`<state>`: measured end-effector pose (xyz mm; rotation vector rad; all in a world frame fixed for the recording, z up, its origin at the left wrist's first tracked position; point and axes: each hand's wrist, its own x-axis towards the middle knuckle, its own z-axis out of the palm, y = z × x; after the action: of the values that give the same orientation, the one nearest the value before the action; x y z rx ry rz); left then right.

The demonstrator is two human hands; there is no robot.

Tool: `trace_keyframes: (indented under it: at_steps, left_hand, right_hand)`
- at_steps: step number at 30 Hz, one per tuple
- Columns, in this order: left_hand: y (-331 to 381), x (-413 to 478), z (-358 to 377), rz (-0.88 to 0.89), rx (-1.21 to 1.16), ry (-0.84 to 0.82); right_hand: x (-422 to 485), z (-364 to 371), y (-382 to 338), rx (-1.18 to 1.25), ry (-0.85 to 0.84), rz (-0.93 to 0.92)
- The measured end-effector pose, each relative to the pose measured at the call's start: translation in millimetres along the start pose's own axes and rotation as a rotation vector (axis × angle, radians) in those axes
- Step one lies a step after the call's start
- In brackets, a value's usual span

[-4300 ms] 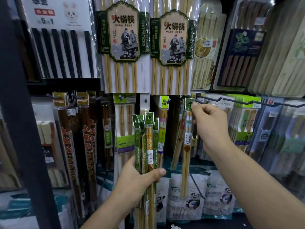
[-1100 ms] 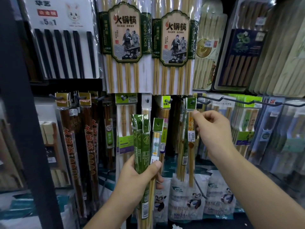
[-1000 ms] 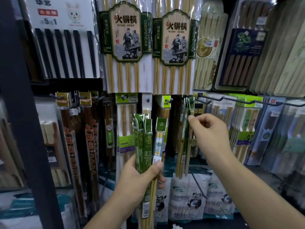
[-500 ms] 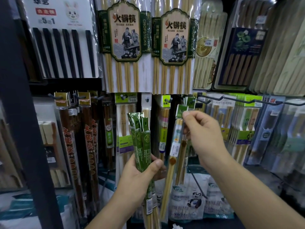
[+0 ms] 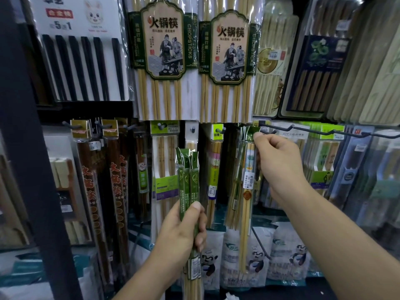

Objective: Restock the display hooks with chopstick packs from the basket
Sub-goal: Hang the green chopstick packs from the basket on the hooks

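chopstick pack (image 5: 246, 191) in clear wrap, hanging upright near the middle of the display, pinched at its green header card between thumb and forefinger of the right hand (image 5: 279, 161), remaining fingers curled in. header held right at the tip of a dark display hook (image 5: 268, 132); hard to tell whether threaded onto it, the thumb covering that spot. just behind and to the left, more hung packs (image 5: 234, 191) of a similar kind in a tight cluster, touching the pinched one.

lower and further left, a bundle of green-sleeved packs (image 5: 188, 176) gripped upright in the left hand (image 5: 184, 230), thumb pressed across the front, fingers wrapped round the back, tops well apart from the pinched pack.

to the right, long dark hook arms (image 5: 311, 130) reaching out over rows of green-topped packs (image 5: 324, 152). along the display's top edge, two large hot pot chopstick packs (image 5: 162, 61) side by side, with black chopsticks (image 5: 82, 68) toward the upper left corner. dark reddish packs (image 5: 116, 180) on hooks at the left side, next to a dark upright post (image 5: 21, 148). panda-printed bags (image 5: 255, 256) along the bottom edge.
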<state>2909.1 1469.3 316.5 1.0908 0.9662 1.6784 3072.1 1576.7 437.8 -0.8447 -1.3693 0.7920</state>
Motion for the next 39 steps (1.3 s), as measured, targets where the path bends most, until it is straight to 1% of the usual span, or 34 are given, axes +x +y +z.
trace_keyframes:
  at_steps: [9,14,17,21,23,27,29,35,37,39]
  left_hand:
    - [5.1,-3.0,1.9,-0.02,0.083,0.007]
    - [6.0,-3.9,4.2,-0.027,0.09,0.0]
    - [6.4,-3.7,3.2,-0.032,0.088,0.002]
    - [5.4,-2.7,1.6,-0.002,0.083,0.009]
    - [5.8,-2.7,2.6,0.009,0.061,0.03]
    - [6.7,-3.1,6.7,0.022,0.016,0.059]
    - [7.8,-3.9,9.0,0.023,0.007,0.059]
    - [7.3,-3.6,8.2,-0.008,-0.031,0.026]
    - [5.0,-1.8,5.7,-0.032,-0.016,0.025]
    - [-0.4,0.5,0.8,-0.035,0.078,0.071]
  right_hand:
    - [4.2,-1.2,-1.2,0.014,0.008,0.005]
    - [8.5,-0.7,2.4,-0.049,0.008,-0.034]
    - [8.5,-1.1,8.3,-0.093,0.026,-0.052]
    - [-3.0,-2.4,13.4,-0.107,0.09,-0.045]
    - [-16.2,-2.0,11.5,-0.095,0.039,-0.047]
    - [-50.0,9.4,5.2,-0.117,-0.286,-0.027]
    - [-60.4,16.3,6.2,-0.102,-0.361,-0.006]
    - [-62.5,21.1,6.6,0.07,-0.34,0.087]
    - [-58.4,20.3,4.1,0.083,-0.298,0.082]
    - [-49.5,16.2,-1.2,0.096,-0.218,0.065]
